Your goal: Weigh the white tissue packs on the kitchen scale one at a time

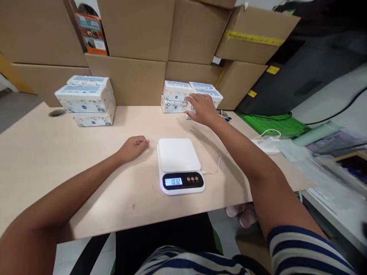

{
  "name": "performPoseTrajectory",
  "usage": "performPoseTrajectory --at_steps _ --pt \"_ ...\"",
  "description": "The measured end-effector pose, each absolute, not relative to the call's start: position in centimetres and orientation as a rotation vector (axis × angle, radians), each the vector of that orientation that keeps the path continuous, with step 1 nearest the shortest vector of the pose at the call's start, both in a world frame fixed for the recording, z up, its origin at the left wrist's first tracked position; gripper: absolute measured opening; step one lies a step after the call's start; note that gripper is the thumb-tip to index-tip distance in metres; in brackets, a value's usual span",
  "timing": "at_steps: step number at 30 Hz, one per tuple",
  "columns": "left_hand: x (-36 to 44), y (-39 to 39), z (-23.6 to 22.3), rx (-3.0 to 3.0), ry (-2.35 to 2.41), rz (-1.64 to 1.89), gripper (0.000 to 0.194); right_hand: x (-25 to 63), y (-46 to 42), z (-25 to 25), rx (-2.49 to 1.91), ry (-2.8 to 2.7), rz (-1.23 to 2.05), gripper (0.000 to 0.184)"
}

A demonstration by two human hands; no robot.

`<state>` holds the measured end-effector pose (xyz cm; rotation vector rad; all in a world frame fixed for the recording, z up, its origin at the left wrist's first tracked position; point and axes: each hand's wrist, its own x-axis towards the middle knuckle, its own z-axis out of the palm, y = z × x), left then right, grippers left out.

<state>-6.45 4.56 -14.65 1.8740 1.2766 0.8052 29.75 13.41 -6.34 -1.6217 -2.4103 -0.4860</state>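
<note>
The scale (179, 154) looks smooth plastic, the cartons (137, 26) matt cardboard.

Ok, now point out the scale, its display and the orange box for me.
Scale (180, 160), head view: on the white weighing plate.
Display (173, 181), head view: on the lit digits.
Orange box (92, 35), head view: on its printed side.

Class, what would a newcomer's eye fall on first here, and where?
The white scale, its display lit blue, likely draws the eye first, near the front edge of the table. Beyond it, the right hand is at the right of two groups of tissue packs, before stacked cardboard boxes.
</note>
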Motion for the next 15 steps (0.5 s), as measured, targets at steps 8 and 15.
performPoseTrajectory --at_steps 8,15 --pt "-6.4 3.3 -15.1 1.790 1.213 0.857 0.042 25.9 22.2 -6.1 -1.899 -2.248 -0.442 0.073" --pt "-6.3 3.2 -16.1 1.748 1.207 0.855 0.035 23.3 26.0 -5.8 -1.837 -2.403 -0.422 0.082"
